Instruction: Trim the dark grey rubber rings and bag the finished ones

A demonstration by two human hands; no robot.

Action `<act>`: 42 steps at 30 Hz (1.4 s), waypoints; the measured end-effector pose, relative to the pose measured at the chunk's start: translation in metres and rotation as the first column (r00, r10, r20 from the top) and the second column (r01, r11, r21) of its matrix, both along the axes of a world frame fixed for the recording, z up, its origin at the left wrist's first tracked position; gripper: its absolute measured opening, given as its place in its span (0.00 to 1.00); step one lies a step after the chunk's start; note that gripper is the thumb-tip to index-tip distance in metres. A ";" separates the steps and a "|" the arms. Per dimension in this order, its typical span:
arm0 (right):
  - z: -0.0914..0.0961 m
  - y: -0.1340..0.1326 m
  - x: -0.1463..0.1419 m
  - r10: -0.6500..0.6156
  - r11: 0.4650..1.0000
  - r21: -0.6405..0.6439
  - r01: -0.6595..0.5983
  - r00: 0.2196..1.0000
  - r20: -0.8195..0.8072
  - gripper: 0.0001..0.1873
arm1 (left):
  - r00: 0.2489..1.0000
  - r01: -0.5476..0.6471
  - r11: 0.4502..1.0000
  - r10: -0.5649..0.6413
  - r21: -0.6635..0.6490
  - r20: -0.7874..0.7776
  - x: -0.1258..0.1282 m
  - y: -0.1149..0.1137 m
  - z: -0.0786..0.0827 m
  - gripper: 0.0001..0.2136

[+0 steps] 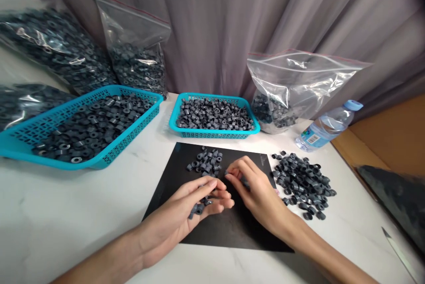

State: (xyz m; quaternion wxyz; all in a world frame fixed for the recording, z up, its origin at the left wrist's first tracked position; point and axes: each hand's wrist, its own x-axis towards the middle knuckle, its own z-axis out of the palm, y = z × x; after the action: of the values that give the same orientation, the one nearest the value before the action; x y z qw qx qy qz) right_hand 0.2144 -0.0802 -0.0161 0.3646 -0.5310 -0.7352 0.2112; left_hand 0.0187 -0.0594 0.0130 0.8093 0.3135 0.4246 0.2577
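My left hand (195, 204) is cupped palm-up over a black mat, fingers curled around several small dark grey plastic rings (198, 209). My right hand (252, 182) pinches one small grey ring (226, 173) between thumb and fingertips, just right of the left fingertips. Part of another grey piece shows beneath the right palm. Beyond both hands, a loose heap of grey rings (206, 161) lies on the black mat (232, 233). To the right of my right hand, a larger pile of darker rings (303, 183) spreads across the white table and touches the mat's edge.
Two blue plastic baskets full of grey rings stand behind, one at left (96, 162) and one at centre (215, 134). Filled zip bags (136, 62) lean at back left. An open zip bag (282, 93) and a tilted water bottle (327, 126) stand at right. A blade (396, 248) lies at the lower right.
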 end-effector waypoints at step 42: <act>0.024 -0.026 -0.001 0.180 0.973 0.104 -0.206 0.960 0.213 0.11 | 0.982 -0.108 0.984 0.128 -0.143 0.138 0.004 -0.005 -0.005 0.07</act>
State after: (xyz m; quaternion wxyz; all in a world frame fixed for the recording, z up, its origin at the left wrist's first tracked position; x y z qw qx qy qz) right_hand 0.2131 -0.1058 0.0081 0.2982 -0.4515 -0.8285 0.1445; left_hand 0.0228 -0.0640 0.0081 0.8409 0.2126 0.3984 0.2983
